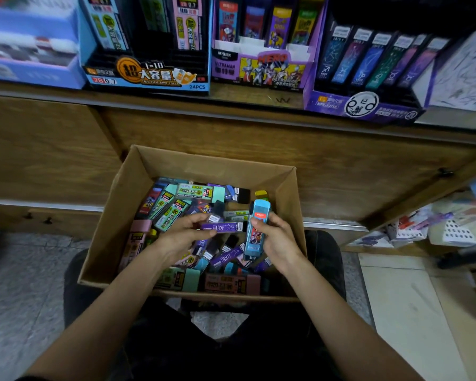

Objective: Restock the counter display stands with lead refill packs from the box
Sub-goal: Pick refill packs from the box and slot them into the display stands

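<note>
Cardboard box (137,171) sits btw the person's knees, below the table (283,99) edge, full of loose lead refill packs (201,191) in mixed colours. Left hand (184,232) pinches a purple pack (223,226), held flat & crosswise over the pile. Right hand (278,237) grips a blue pack (256,229) upright, fingers curled round it. Whether the 2 packs touch, can't tell. On the table: blue stand (146,78), hero-print stand (258,70) & purple stand (368,105) side by side, w/ packs standing in them.

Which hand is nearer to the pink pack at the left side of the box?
Left. The left hand is just right of the pink pack; the right hand lies farther right.
</note>
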A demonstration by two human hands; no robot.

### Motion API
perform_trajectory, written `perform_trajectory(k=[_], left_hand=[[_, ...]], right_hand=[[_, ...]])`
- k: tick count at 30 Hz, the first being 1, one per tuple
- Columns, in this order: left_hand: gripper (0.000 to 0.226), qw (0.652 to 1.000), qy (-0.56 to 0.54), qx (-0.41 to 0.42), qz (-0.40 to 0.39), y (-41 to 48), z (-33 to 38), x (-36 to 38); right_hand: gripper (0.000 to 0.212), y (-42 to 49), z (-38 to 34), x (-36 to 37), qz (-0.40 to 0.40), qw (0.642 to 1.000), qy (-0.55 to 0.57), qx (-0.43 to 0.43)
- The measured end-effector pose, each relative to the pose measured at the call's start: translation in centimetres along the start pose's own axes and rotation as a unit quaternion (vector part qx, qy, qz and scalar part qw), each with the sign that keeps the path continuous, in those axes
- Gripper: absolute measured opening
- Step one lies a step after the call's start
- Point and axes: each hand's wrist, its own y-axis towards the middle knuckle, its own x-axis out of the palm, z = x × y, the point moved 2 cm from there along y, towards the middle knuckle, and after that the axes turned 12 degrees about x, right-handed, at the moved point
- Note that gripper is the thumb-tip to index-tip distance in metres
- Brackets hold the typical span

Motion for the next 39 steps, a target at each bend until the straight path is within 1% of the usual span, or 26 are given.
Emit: perform_trajectory(k=[3, 5, 7, 10, 12, 16, 18, 19, 21, 23, 24, 25, 28, 30, 33, 35, 37, 39], left_hand=[[0.054, 0.995, -0.103, -0.01, -0.001, -0.1, 0.6, 0.6], [0.067, 0.989, -0.144, -0.015, -0.013, -0.1, 1.0, 0.8], [0.07, 0.985, -0.167, -0.013, -0.031, -0.2, 1.3, 1.0], [0.067, 0.982, -0.182, -0.004, -0.056, -0.2, 1.6, 1.1], [0.064, 0.983, -0.166, 0.009, -0.078, -0.4, 2.1, 1.3], [0.05, 0.978, -0.162, 0.01, -0.132, -1.0, 3.5, 2.4], [0.035, 0.983, -0.14, 0.006, -0.12, -1.3, 4.2, 3.3], [0.035, 0.987, -0.12, 0.011, -0.11, -1.4, 4.6, 3.8], [0.053, 0.992, -0.072, 0.039, -0.099, -1.7, 5.3, 4.8], [0.081, 0.995, -0.031, 0.064, -0.075, -1.9, 6.0, 5.5], [0.089, 0.994, -0.026, 0.076, -0.07, -2.0, 6.3, 5.7], [0.087, 0.992, -0.03, 0.095, -0.072, -2.1, 6.7, 5.9], [0.066, 0.988, -0.04, 0.134, -0.073, -2.7, 7.7, 6.4], [0.054, 0.985, -0.046, 0.151, -0.065, -2.9, 8.4, 6.7], [0.031, 0.982, -0.054, 0.176, -0.046, -3.1, 9.6, 7.0], [0.028, 0.977, -0.056, 0.2, -0.04, -3.2, 11.0, 7.1], [0.033, 0.974, -0.058, 0.212, -0.044, -3.5, 12.5, 7.1], [0.038, 0.973, -0.064, 0.219, -0.045, -3.6, 14.0, 7.0]], right_hand=[[0.023, -0.2, -0.5, 0.3, 0.014, 0.999, 0.047, 0.0], [0.023, -0.3, -0.8, 0.5, 0.015, 0.997, 0.073, -0.005], [0.027, -0.5, -1.3, 0.9, 0.0, 0.995, 0.098, -0.007], [0.034, -0.8, -2.4, 1.6, -0.021, 0.993, 0.113, -0.015], [0.032, -0.9, -3.2, 2.0, -0.023, 0.995, 0.094, -0.019], [0.032, -1.6, -4.4, 3.2, -0.05, 0.997, 0.064, -0.008], [0.033, -2.0, -4.6, 3.8, -0.061, 0.996, 0.062, -0.006], [0.033, -2.3, -4.7, 4.2, -0.065, 0.996, 0.064, -0.008], [0.032, -2.8, -4.6, 4.9, -0.067, 0.995, 0.069, -0.011], [0.029, -3.4, -4.6, 5.4, -0.055, 0.996, 0.07, -0.028], [0.027, -3.6, -4.7, 5.6, -0.044, 0.996, 0.065, -0.044], [0.026, -3.9, -4.9, 5.7, -0.029, 0.996, 0.058, -0.061], [0.02, -4.9, -5.7, 6.1, 0.002, 0.994, 0.04, -0.102], [0.016, -5.7, -6.3, 6.6, 0.005, 0.993, 0.022, -0.118], [0.011, -7.0, -7.4, 7.4, -0.005, 0.988, 0.001, -0.153], [0.013, -7.8, -8.5, 7.9, -0.026, 0.986, 0.022, -0.162], [0.018, -8.5, -9.7, 8.3, -0.056, 0.986, 0.054, -0.149], [0.023, -9.2, -11.1, 8.6, -0.064, 0.985, 0.05, -0.153]])
